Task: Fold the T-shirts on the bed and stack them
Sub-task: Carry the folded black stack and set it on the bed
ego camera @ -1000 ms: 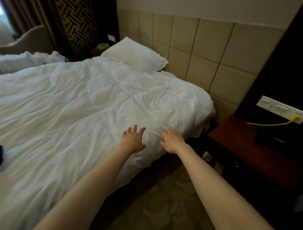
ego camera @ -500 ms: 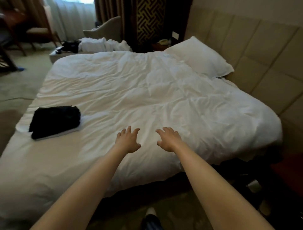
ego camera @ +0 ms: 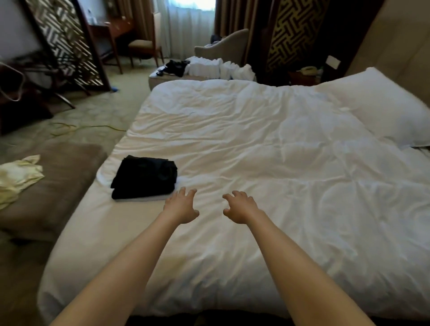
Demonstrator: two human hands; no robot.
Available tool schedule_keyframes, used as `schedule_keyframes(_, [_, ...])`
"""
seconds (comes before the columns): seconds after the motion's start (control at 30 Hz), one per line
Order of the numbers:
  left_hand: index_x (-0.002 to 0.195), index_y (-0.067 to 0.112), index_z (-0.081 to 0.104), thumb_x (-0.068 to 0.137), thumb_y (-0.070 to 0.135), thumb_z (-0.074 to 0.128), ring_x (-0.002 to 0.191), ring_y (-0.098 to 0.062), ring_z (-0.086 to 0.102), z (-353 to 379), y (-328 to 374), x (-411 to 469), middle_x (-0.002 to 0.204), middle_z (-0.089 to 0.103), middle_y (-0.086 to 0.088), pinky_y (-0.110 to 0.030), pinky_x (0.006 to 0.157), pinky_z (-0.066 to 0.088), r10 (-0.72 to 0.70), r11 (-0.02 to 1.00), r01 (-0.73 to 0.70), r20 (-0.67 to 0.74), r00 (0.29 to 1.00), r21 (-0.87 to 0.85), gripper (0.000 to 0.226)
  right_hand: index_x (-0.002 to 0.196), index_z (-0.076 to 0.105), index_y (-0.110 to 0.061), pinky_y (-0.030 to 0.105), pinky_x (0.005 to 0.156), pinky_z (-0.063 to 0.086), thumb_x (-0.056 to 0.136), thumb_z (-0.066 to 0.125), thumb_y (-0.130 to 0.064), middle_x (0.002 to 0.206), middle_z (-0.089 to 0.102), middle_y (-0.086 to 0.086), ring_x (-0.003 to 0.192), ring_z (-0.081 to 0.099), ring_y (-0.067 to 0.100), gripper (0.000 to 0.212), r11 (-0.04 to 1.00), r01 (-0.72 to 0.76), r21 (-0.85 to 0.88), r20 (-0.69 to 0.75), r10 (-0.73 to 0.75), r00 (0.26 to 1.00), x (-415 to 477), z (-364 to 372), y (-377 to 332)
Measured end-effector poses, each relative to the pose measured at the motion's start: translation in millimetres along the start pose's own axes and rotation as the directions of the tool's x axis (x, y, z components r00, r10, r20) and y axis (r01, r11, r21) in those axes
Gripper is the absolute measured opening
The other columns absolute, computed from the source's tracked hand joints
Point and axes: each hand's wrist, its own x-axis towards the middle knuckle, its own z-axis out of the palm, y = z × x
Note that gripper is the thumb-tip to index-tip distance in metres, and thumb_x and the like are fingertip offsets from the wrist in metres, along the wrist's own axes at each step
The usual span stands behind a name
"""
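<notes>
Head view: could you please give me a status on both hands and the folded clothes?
Left hand and right hand open, empty, over the duvet. Folded black stack just left of left hand. Nothing between them.

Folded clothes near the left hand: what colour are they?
Black, resting on something white, on the white bed cover; the head view shows the folded clothes clearly.

I see a dim room, lit mostly by the far window, which blows out white. The bed catches soft light; corners darken and bend, left edge blurred.
</notes>
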Motion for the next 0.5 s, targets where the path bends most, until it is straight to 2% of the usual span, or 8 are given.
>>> schedule_keyframes(0.3, [0.151,0.022,0.011,0.093,0.037,0.05,0.142,-0.031,0.017,-5,-88,61,0.157,0.009,-0.01,-0.04,0.11,0.024,-0.163,0.982,0.17,0.081,0.983,-0.087,0.071,0.148,0.024,-0.018,0.043,0.111,0.022,0.099,0.04,-0.032,0.153,0.023,0.012,0.139,0.022,0.03,0.054,0.99,0.138,-0.018,0.101,-0.135,0.986,105,-9,-65])
schedule_keyframes(0.5, [0.151,0.023,0.008,0.093,0.037,0.049,0.143,-0.031,0.014,-8,-137,91,0.157,0.006,-0.01,-0.04,0.111,0.023,-0.23,0.961,0.246,0.131,0.964,-0.127,0.072,0.148,0.026,-0.017,0.043,0.11,0.023,0.098,0.039,-0.032,0.152,0.024,0.012,0.139,0.023,0.03,0.053,0.985,0.168,-0.028,0.168,-0.161,0.973,154,-5,-95])
